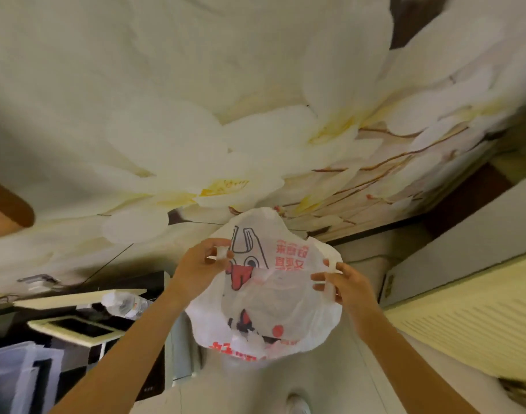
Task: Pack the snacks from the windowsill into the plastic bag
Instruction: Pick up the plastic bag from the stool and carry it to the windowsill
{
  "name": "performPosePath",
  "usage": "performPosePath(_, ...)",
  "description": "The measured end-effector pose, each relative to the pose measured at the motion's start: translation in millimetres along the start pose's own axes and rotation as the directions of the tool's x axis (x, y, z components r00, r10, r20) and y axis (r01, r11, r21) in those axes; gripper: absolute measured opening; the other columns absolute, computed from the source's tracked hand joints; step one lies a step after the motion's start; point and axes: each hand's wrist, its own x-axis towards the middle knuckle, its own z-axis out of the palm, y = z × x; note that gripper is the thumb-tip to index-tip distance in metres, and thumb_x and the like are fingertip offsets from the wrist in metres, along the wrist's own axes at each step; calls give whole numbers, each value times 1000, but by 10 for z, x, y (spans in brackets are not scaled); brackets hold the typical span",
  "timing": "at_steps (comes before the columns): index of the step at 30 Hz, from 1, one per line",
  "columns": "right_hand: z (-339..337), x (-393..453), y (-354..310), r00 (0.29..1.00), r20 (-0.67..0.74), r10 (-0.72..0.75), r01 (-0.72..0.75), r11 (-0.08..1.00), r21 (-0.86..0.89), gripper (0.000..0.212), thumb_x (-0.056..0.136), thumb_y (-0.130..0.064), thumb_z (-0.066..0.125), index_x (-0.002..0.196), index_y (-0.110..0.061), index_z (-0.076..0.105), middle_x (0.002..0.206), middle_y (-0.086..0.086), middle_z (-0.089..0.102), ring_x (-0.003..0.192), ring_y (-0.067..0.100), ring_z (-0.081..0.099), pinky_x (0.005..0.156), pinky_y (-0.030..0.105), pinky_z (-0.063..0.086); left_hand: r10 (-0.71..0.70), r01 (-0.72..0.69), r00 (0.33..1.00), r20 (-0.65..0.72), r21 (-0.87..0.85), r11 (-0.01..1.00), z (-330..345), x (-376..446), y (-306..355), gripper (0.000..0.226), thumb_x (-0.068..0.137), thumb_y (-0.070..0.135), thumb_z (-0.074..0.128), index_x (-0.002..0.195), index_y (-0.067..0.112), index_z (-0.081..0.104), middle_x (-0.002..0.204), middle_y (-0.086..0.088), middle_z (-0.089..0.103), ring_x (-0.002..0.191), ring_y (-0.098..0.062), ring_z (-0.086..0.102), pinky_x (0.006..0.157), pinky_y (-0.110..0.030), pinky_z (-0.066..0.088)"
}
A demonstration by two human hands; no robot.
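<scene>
1. The white plastic bag [270, 297], printed with red characters and a cartoon face, is held up in the air in front of the person, low and centre in the head view, in front of a wall covered with a large white flower mural [225, 130].
2. The left hand [202, 265] pinches one handle loop at the bag's 10 o'clock edge; the right hand [340, 286] pinches the other handle at its 3 o'clock edge. Both hands grip thin plastic and nothing else.
3. The hands pull apart, so the mouth is spread wide and faces the camera; the bag's inside shows as a pale hollow.
4. The bag's long axis seems to run from the mouth down and away from the viewer, its bottom bunched towards 6 o'clock. The print reads reversed or inverted, so it is probably seen through the film.
5. Progress looks early: no snack can be made out inside the bag, though the crumpled film could hide something small.
6. Neither windowsill nor snacks can be identified here; a ribbed radiator [464, 318] sits at 4 o'clock and a clear plastic bottle [125, 303] lies at 8 o'clock.
7. All the packing appears still to be done.
</scene>
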Motion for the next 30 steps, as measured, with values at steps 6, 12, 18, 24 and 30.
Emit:
performPosePath(6,-476,-916,-440,991,-115,-65,74,994,84,14,94,-8,55,102,-12,65,88,0,75,81,23,71,80,39,57,191,-224,953,237,120,967,7,-276,798,35,83,-3,67,107,23,64,95,3,72,84,-13,71,86,-37,56)
performPosePath(12,-909,-1842,-569,942,-302,-146,184,978,102,20,92,-7,55,108,-13,65,93,2,75,83,19,72,70,33,57,344,-432,811,474,86,898,298,-550,1576,33,83,-2,68,103,24,64,95,2,73,85,-13,70,81,-29,54)
performPosePath(18,-1322,-2833,-450,866,-467,-176,250,963,101,32,82,4,66,110,-12,64,99,5,74,92,25,71,91,54,50,413,-606,553,723,9,796,809,-1073,2077,36,84,-1,67,106,27,65,105,8,70,96,-1,66,79,-16,49)
performPosePath(24,-1743,-3670,-259,755,-622,-206,317,946,71,33,82,5,66,110,-13,63,98,6,74,95,26,69,94,59,46,431,-704,309,848,-101,703,1553,-1637,2549,38,84,4,68,105,36,64,116,11,67,104,-7,64,87,-25,51)
performPosePath(30,-2334,-4442,178,652,-737,-180,327,943,58,38,82,6,64,111,-17,63,98,6,74,95,22,70,93,53,50,404,-726,95,910,-215,653,2525,-2422,2854,39,86,1,64,110,32,64,116,11,67,103,-10,65,93,-29,51)
